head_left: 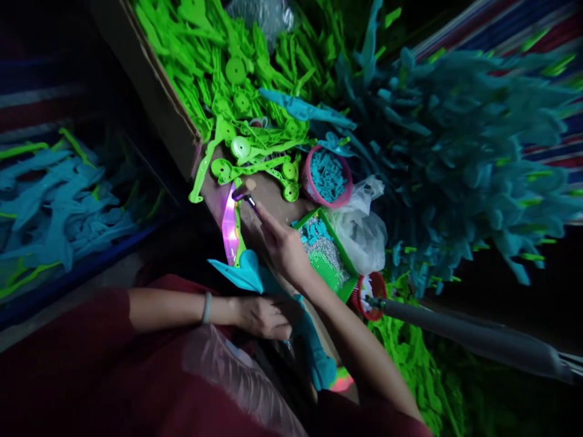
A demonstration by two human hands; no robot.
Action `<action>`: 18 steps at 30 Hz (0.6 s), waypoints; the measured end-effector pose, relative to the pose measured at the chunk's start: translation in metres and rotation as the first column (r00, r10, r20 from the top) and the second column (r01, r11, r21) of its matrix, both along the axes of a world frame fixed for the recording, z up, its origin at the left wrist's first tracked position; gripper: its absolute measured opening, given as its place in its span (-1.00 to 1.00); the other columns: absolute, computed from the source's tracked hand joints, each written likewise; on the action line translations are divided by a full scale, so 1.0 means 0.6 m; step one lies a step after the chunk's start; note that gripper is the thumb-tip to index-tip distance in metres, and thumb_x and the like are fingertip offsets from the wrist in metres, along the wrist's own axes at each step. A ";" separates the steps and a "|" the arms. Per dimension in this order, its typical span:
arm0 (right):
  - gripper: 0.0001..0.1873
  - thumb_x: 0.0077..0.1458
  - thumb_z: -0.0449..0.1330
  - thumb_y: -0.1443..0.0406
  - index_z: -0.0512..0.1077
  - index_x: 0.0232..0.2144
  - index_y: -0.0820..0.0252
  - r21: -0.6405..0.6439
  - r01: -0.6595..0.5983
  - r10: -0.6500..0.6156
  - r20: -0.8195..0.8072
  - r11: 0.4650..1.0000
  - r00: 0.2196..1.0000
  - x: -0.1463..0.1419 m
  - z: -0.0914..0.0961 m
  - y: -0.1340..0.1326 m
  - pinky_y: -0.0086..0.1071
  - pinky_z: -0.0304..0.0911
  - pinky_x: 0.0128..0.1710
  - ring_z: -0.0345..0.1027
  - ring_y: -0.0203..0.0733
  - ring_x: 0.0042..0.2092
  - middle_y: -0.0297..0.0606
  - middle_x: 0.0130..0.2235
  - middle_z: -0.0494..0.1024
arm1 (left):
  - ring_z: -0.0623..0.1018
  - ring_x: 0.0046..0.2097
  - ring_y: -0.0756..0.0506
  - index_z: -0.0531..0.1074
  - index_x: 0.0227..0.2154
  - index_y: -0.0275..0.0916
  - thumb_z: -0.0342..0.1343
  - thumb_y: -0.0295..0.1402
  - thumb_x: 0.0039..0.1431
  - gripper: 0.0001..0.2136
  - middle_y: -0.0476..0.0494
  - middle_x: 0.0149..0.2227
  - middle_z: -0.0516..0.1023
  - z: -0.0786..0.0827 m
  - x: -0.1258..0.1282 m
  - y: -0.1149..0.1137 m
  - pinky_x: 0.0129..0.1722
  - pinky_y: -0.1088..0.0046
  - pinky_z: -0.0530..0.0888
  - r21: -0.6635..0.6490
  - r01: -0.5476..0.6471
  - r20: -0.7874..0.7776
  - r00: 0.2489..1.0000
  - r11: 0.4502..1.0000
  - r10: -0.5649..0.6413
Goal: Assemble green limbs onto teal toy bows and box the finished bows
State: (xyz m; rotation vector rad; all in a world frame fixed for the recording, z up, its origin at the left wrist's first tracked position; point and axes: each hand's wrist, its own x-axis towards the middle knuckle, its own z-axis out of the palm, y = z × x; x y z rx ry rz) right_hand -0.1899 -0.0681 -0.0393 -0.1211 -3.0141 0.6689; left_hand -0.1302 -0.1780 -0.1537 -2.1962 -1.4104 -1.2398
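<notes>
My right hand reaches over the bench with its fingers closed around a small hammer, which has a dark head with a tan end. The hammer head is beside a strip glowing pink and white, lined with green plastic. My left hand lies lower, its fingers curled down by a teal plastic piece; what they grip, if anything, is hidden. Another teal piece with a pointed end sits just above my left wrist. Bright green arm-like parts with round discs lie beyond the hammer.
Green parts fill a cardboard box. A pink tub holds small teal pieces; a green tray holds metal bits. Nearby are a clear plastic bag, a red cup, a grey rod-like tool and a teal heap.
</notes>
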 end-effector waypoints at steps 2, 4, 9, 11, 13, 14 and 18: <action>-0.50 0.31 -0.06 0.31 0.26 0.26 0.10 -0.079 0.062 -0.066 -0.045 0.995 0.997 -0.029 -0.004 -0.002 -0.38 0.42 -0.30 0.43 -0.29 -0.41 -0.15 -0.11 0.63 | 0.57 -0.28 -0.07 0.47 -0.32 -0.25 0.03 -0.45 0.30 -0.87 -0.15 -0.36 0.59 -0.002 0.001 0.003 -0.02 0.27 0.46 0.016 -0.021 -0.014 1.000 1.000 0.021; -0.48 0.32 -0.10 0.30 0.22 0.29 0.15 -0.108 0.142 -0.152 -0.092 0.984 0.984 -0.043 -0.009 0.000 -0.38 0.41 -0.28 0.42 -0.29 -0.40 -0.12 -0.09 0.62 | 0.58 -0.22 -0.07 0.46 -0.31 -0.24 0.04 -0.41 0.31 -0.88 -0.18 -0.29 0.60 -0.005 0.000 0.006 -0.06 0.32 0.46 0.023 -0.036 -0.019 0.999 0.999 0.036; -0.44 0.28 -0.06 0.35 0.18 0.31 0.09 0.060 0.187 -0.192 0.094 0.981 0.977 -0.057 -0.025 0.006 -0.36 0.38 -0.37 0.38 -0.24 -0.48 -0.23 -0.37 0.57 | 0.57 -0.16 -0.08 0.44 -0.29 -0.24 0.07 -0.37 0.29 -0.92 -0.21 -0.19 0.61 0.003 -0.005 0.002 -0.13 0.37 0.46 0.002 -0.046 -0.013 0.999 0.999 0.046; -0.38 0.26 -0.07 0.42 0.09 0.34 0.08 0.195 0.222 -0.243 0.090 0.955 0.966 -0.062 -0.031 -0.002 -0.33 0.40 -0.32 0.43 -0.21 -0.40 -0.14 -0.25 0.55 | 0.57 -0.19 -0.14 0.43 -0.30 -0.28 0.14 -0.25 0.26 -0.82 -0.26 -0.23 0.59 0.020 -0.005 -0.006 -0.19 0.31 0.47 -0.049 -0.055 -0.005 0.999 0.997 0.054; -0.37 0.25 -0.09 0.46 0.07 0.35 0.16 0.347 0.201 -0.234 0.055 0.916 0.971 -0.070 -0.031 -0.013 -0.33 0.40 -0.29 0.45 -0.19 -0.32 -0.07 -0.18 0.51 | 0.56 -0.17 -0.25 0.43 -0.31 -0.31 0.18 -0.02 0.19 -0.62 -0.35 -0.23 0.57 0.041 -0.004 -0.017 -0.21 0.21 0.47 -0.169 -0.094 0.015 0.995 0.981 0.098; -0.40 0.26 -0.08 0.45 0.11 0.33 0.20 0.410 0.173 -0.200 0.023 0.895 0.979 -0.072 -0.027 -0.017 -0.32 0.41 -0.24 0.46 -0.16 -0.24 -0.04 -0.15 0.49 | 0.56 -0.17 -0.29 0.43 -0.30 -0.32 0.16 0.06 0.16 -0.55 -0.37 -0.23 0.56 0.052 -0.004 -0.021 -0.22 0.17 0.47 -0.252 -0.119 0.017 0.992 0.960 0.128; -0.59 0.28 -0.01 0.37 0.36 0.14 0.14 0.536 0.142 -0.084 -0.130 0.832 0.988 -0.032 0.023 0.000 -0.31 0.35 -0.01 0.34 -0.13 0.07 -0.13 0.07 0.43 | 0.56 -0.16 -0.32 0.45 -0.19 -0.31 0.13 -0.01 0.22 -0.60 -0.34 -0.24 0.57 0.084 -0.011 -0.014 -0.17 0.13 0.48 -0.467 -0.172 -0.039 0.984 0.867 0.174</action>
